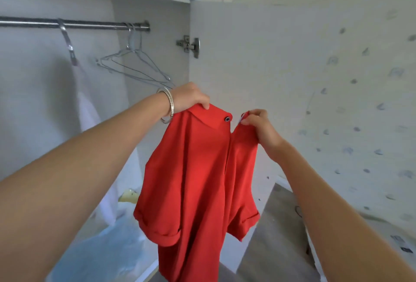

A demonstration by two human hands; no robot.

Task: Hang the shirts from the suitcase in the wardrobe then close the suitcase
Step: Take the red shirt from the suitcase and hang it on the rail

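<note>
A red short-sleeved shirt [198, 180] with a collar and a dark button hangs in the air in front of the open wardrobe. My left hand [191, 97] pinches the left side of its collar. My right hand [258, 124] grips the right side of the collar opening. The shirt hangs free below both hands. Behind it, empty wire hangers [135, 65] hang at the right end of the metal rail [74, 23]. The suitcase is out of sight.
A white garment [90, 110] hangs from a hanger at the rail's left part. The wardrobe door [236, 61] stands open to the right, with a hinge [189, 45] on its edge. Blue plastic [108, 243] lies on the wardrobe floor. Patterned wallpaper [349, 79] covers the right wall.
</note>
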